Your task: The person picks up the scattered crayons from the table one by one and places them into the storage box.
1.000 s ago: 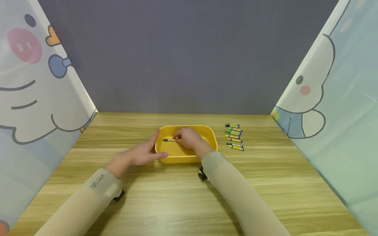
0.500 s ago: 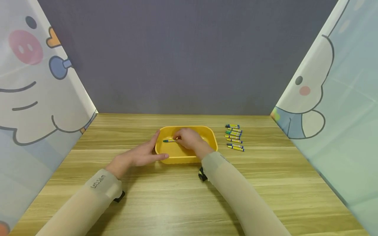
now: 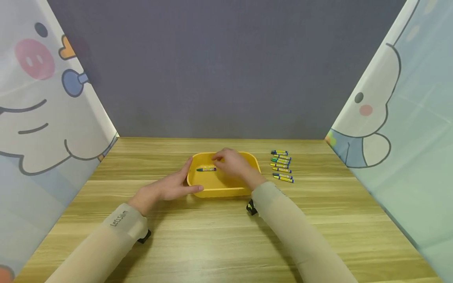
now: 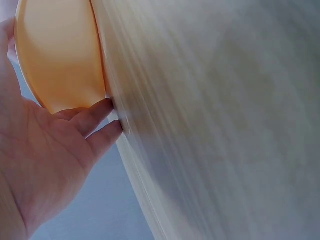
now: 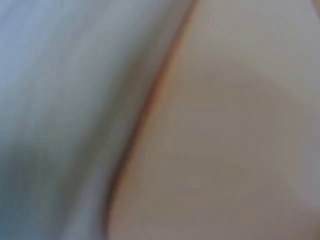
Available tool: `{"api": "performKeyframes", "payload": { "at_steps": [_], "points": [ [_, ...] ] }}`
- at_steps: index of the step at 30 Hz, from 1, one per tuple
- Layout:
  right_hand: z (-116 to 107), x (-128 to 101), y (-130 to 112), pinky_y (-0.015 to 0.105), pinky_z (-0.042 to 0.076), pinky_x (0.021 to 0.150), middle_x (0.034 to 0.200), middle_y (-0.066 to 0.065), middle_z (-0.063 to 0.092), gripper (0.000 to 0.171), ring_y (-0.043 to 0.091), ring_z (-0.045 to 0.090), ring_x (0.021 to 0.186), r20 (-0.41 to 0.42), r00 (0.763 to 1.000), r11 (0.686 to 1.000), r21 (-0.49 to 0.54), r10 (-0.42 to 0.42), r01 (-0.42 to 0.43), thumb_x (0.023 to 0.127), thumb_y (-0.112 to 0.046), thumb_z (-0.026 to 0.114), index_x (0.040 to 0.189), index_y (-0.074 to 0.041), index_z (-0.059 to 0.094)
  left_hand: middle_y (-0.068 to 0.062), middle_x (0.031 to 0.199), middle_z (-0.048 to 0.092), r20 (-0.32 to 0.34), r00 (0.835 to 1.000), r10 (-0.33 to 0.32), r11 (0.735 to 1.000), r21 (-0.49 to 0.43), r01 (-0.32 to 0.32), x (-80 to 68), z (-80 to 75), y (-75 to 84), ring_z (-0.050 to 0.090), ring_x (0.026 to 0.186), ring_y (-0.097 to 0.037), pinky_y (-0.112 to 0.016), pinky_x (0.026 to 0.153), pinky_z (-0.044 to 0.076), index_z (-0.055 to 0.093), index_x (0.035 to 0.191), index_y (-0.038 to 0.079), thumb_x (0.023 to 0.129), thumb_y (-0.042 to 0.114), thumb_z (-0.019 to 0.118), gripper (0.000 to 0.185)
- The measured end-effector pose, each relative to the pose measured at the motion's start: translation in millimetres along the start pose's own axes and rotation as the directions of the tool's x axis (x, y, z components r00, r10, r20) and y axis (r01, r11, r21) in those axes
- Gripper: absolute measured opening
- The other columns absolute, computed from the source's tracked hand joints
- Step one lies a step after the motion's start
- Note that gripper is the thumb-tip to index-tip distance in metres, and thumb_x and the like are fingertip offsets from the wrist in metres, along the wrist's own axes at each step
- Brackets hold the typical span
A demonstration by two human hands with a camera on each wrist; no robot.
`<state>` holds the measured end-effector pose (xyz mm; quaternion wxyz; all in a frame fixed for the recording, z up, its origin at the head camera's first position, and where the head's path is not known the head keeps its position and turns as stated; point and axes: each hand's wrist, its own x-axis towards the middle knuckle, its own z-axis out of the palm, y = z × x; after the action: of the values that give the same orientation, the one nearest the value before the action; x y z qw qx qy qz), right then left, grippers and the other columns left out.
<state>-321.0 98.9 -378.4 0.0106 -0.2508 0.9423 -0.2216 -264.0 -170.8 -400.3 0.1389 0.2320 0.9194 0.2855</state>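
1. Tray (image 3: 253, 162) — yellow, rounded rectangle, set on the table (image 3: 219, 236) at centre, long side across the view. In the left wrist view its outer wall (image 4: 60, 55) is seen close up, pale orange.

2. Crayon (image 3: 206, 169) — green tip, yellow wrapper with blue bands; laid flat inside the tray toward its left end, pointing left. No finger is seen on it.

3. Right hand (image 3: 232, 163) — held above the tray's middle, just right of the crayon; fingers loosely bent, tips apart from the crayon, nothing gripped. The right wrist view is blurred and nothing can be told from it.

4. Left hand (image 3: 169, 186) — placed against the tray's left end, thumb along the near left corner, fingers reaching up the left rim. In the left wrist view the palm (image 4: 35, 165) is seen spread, fingers (image 4: 87, 117) nearly straight with tips touching the tray's outer wall and the table edge. Nothing is enclosed in it — contact only.

5. Crayon row (image 3: 282, 165) — several more crayons, yellow and blue wrappers, laid side by side on the table just right of the tray, apart from it and from both hands.

6. Sleeves (image 3: 283, 220) — beige, worn on both forearms; a dark strap is seen under each wrist.

7. Surround — grey back wall (image 3: 226, 67); cartoon-printed sheets (image 3: 42, 102) at left and right.
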Motion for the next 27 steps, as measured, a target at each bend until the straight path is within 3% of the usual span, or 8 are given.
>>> {"api": "performKeyframes", "payload": {
  "at_steps": [2, 6, 10, 15, 20, 27],
  "points": [
    [-12.4, -7.4, 6.3, 0.047, 0.057, 0.107, 0.129, 0.008, 0.075, 0.032, 0.027, 0.070, 0.119, -0.025, 1.000, 1.000, 0.007, -0.013, 0.013, 0.112, -0.027, 0.065, 0.136, -0.011, 0.078, -0.026, 0.181, 0.021, -0.003, 1.000, 0.000, 1.000, -0.002, 0.000, -0.4, 0.1, -0.2, 0.042, 0.159, -0.046, -0.065, 0.129, 0.035, -0.020, 0.175, 0.018, 0.100, 0.077, 0.062, 0.126],
    [-38.3, -29.2, 26.3, 0.046, 0.058, 0.097, 0.129, 0.007, 0.077, 0.033, 0.025, 0.070, 0.103, -0.066, 0.998, 1.000, 0.009, -0.018, 0.019, 0.112, -0.029, 0.065, 0.135, -0.010, 0.078, -0.027, 0.181, 0.019, -0.006, 1.000, 0.005, 1.000, 0.006, -0.005, -0.1, 0.6, -1.3, 0.040, 0.160, -0.047, -0.066, 0.129, 0.033, -0.019, 0.175, 0.016, 0.100, 0.076, 0.062, 0.126],
    [-60.5, -59.9, 54.4, 0.040, 0.056, 0.080, 0.128, 0.009, 0.077, 0.030, 0.020, 0.063, 0.084, -0.092, 0.996, 0.997, 0.074, 0.016, -0.009, 0.111, -0.025, 0.067, 0.133, -0.009, 0.079, -0.028, 0.181, 0.016, 0.002, 1.000, -0.008, 1.000, 0.015, 0.008, -1.1, 0.2, -0.6, 0.037, 0.161, -0.048, -0.065, 0.131, 0.032, -0.020, 0.175, 0.015, 0.100, 0.077, 0.062, 0.127],
    [-77.0, -98.4, 98.4, 0.031, 0.051, 0.069, 0.125, 0.014, 0.078, 0.027, 0.016, 0.057, 0.074, -0.080, 0.995, 0.993, 0.106, 0.059, -0.050, 0.109, -0.019, 0.069, 0.130, -0.005, 0.080, -0.029, 0.180, 0.017, 0.013, 1.000, -0.025, 1.000, 0.014, 0.024, -2.0, 0.1, 0.6, 0.037, 0.160, -0.050, -0.065, 0.130, 0.032, -0.021, 0.175, 0.016, 0.100, 0.078, 0.060, 0.127],
    [-82.5, -128.1, 136.1, 0.028, 0.049, 0.067, 0.118, 0.015, 0.081, 0.024, 0.013, 0.055, 0.074, 0.002, 0.997, 0.995, 0.058, 0.083, -0.083, 0.108, -0.012, 0.069, 0.125, -0.001, 0.081, -0.028, 0.181, 0.014, 0.020, 0.999, -0.028, 1.000, 0.009, 0.028, -2.9, 0.3, 0.1, 0.035, 0.162, -0.049, -0.065, 0.131, 0.031, -0.024, 0.174, 0.020, 0.100, 0.079, 0.060, 0.127],
    [-85.0, -155.3, 164.8, 0.037, 0.056, 0.078, 0.111, 0.012, 0.083, 0.015, 0.018, 0.070, 0.091, 0.030, 0.998, 0.997, -0.048, 0.056, -0.054, 0.101, -0.005, 0.075, 0.113, -0.005, 0.084, -0.025, 0.183, 0.011, 0.021, 1.000, -0.018, 1.000, 0.004, 0.018, -1.3, 0.5, -0.3, 0.033, 0.164, -0.046, -0.064, 0.132, 0.030, -0.021, 0.175, 0.018, 0.099, 0.079, 0.061, 0.128]
  ]
}}
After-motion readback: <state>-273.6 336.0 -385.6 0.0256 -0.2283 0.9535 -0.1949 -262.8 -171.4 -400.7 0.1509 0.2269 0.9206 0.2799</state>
